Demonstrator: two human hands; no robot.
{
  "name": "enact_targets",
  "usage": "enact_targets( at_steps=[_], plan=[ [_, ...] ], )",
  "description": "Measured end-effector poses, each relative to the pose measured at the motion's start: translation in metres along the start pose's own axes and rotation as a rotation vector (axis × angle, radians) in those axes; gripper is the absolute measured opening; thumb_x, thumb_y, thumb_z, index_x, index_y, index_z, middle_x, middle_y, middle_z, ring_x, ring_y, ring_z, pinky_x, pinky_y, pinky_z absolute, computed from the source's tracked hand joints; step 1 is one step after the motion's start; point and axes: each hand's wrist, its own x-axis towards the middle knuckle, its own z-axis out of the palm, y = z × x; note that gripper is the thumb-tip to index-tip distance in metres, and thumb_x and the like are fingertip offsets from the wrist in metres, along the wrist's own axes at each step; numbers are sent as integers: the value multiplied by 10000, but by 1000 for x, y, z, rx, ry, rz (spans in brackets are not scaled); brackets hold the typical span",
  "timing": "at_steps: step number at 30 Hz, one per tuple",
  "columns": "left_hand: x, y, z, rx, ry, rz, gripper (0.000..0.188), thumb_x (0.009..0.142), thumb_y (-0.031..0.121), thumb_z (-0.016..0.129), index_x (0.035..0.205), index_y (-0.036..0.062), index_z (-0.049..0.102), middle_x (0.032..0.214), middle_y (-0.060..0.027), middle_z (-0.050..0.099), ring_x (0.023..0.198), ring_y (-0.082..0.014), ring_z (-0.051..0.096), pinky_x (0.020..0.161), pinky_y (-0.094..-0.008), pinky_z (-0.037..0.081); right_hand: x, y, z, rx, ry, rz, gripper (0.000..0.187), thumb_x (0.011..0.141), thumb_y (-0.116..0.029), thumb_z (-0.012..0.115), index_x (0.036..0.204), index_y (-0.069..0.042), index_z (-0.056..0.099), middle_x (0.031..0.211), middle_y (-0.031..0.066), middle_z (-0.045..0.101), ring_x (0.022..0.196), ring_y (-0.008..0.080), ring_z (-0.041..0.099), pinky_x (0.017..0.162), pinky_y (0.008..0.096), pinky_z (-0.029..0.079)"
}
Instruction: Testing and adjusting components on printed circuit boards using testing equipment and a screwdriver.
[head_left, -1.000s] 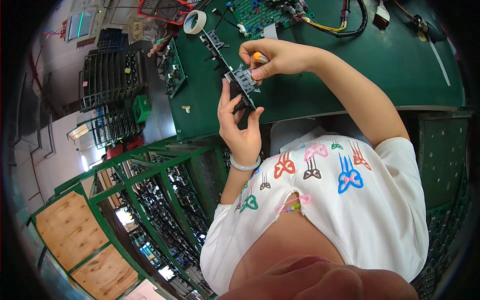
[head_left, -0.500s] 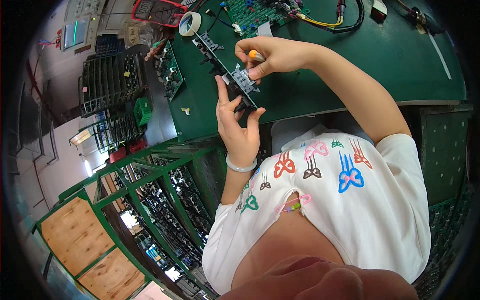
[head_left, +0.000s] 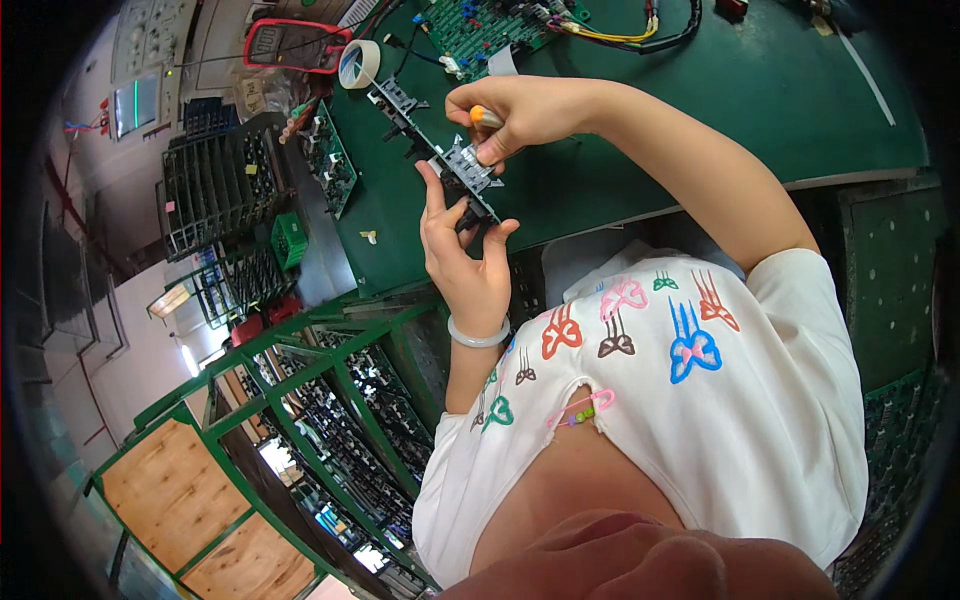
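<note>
A narrow circuit board (head_left: 428, 140) with black and grey parts stands on edge, tilted, above the green table. My left hand (head_left: 465, 255) grips its near end, with fingers on one side and the thumb by the lower corner. In my closed right hand (head_left: 520, 108) is a slim tool with a pale handle and an orange end (head_left: 484, 117); its working tip is hidden. The right thumb and fingertips press against a grey plastic part (head_left: 463, 158) on the board's face.
At the far side lie a larger green circuit board (head_left: 485, 35) with wires, a tape roll (head_left: 358, 64) and a red multimeter (head_left: 295, 46). Another circuit board (head_left: 330, 160) leans at the table's left edge, near a small pale piece (head_left: 369, 237). Green racks (head_left: 330, 370) of boards stand left.
The whole view has shifted slightly, so the table things sit a little further left and up. Both hands keep their hold on the board and tool.
</note>
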Motion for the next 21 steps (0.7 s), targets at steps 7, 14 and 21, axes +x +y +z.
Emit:
enact_targets(
  at_steps=[7, 14, 21],
  plan=[
    [1, -2, 1, 45, -16, 11, 447, 804, 87, 787, 1103, -2, 467, 1511, -295, 349, 1197, -353, 549, 717, -306, 580, 1, -2, 1, -64, 29, 8, 334, 869, -38, 703, 996, -66, 395, 853, 68, 587, 797, 138, 615, 706, 278, 475],
    [29, -21, -22, 150, -95, 263, 557, 751, 216, 850, 1165, 66, 509, 1523, -285, 337, 1291, -353, 487, 954, -387, 499, -1, 2, -4, -168, 12, -10, 361, 890, -52, 693, 1149, -68, 443, 880, 38, 561, 813, 107, 575, 731, 268, 454],
    [33, -37, -11, -287, -10, 114, 684, 623, 141, 906, 1157, 53, 488, 1409, -208, 514, 1175, -285, 601, 958, -373, 493, -11, -14, -9, -343, 132, -67, 402, 871, -85, 739, 1183, -59, 487, 975, 63, 649, 882, 85, 591, 742, 256, 479]
  ],
)
